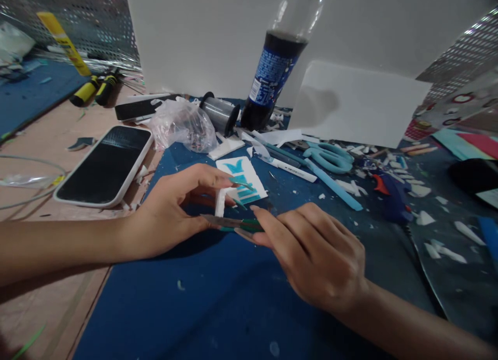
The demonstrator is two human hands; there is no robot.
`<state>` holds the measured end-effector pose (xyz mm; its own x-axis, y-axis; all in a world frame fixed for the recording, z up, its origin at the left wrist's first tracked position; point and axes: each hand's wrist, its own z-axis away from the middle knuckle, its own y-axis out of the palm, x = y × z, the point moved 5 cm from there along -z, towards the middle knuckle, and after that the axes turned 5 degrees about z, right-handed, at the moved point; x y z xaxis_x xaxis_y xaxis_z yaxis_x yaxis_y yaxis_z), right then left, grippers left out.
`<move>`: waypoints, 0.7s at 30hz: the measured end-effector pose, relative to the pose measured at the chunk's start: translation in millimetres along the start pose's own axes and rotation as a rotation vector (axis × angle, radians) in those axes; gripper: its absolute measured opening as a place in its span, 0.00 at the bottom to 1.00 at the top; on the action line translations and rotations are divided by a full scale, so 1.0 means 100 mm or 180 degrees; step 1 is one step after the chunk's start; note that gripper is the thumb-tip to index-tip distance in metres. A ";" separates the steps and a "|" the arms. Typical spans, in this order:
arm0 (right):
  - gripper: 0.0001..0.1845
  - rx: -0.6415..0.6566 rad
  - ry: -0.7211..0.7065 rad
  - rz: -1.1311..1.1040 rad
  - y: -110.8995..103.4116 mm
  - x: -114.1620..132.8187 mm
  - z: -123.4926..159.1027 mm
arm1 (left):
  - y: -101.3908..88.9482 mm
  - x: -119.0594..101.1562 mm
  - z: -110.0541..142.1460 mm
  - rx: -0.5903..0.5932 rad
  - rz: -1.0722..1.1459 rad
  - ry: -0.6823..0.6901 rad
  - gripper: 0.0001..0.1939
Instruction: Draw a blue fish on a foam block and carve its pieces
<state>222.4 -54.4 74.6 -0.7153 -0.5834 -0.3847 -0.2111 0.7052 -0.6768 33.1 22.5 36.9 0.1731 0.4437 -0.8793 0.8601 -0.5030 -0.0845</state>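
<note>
My left hand (171, 209) pinches a small white piece (220, 203), possibly foam, just above the blue mat (187, 308). My right hand (319, 256) is closed around a craft knife (227, 222) with a green handle. Its metal blade points left and lies close to the near edge of the white piece and my left thumb; whether it touches is unclear. Right behind the fingers lies a white card (254, 176) with turquoise painted shapes, partly covered by my left fingertips.
A phone (107, 165) lies at left. Behind the card are a plastic bag (182, 124), a spool (220, 113), a cola bottle (268, 74), a white pen (293, 170) and blue scissors (330, 157). White scraps and a blue glue gun (392, 199) with its cable lie right.
</note>
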 end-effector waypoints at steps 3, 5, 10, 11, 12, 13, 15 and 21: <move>0.09 0.0007 -0.0006 -0.0028 0.00 0.00 0.00 | 0.00 -0.01 0.01 -0.0009 -0.0113 0.0062 0.25; 0.08 -0.0015 0.0028 -0.0025 0.00 0.00 0.00 | 0.00 -0.03 0.01 -0.0029 -0.0210 0.0094 0.22; 0.08 -0.0018 0.0017 -0.0066 0.01 0.01 0.00 | 0.02 -0.07 0.01 0.0072 -0.0521 0.0246 0.13; 0.08 -0.0017 0.0012 -0.0080 0.00 0.01 0.00 | 0.02 -0.08 0.01 0.0111 -0.0594 0.0311 0.13; 0.08 -0.0021 0.0024 -0.0090 0.00 0.01 0.00 | 0.03 -0.08 0.01 0.0146 -0.0660 0.0371 0.12; 0.08 -0.0024 0.0037 -0.0095 0.00 0.01 0.01 | 0.03 -0.09 0.01 0.0174 -0.0720 0.0432 0.11; 0.07 -0.0016 0.0056 -0.0099 0.00 0.02 0.01 | 0.03 -0.10 0.00 0.0206 -0.0810 0.0524 0.11; 0.08 -0.0063 0.0059 -0.0047 0.00 0.03 0.03 | 0.05 -0.13 0.01 0.0231 -0.1060 0.0662 0.10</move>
<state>222.1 -57.5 71.5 -0.7243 -0.5864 -0.3628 -0.2348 0.7044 -0.6699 34.0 13.3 47.7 -0.0096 0.7283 -0.6852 0.8508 -0.3541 -0.3883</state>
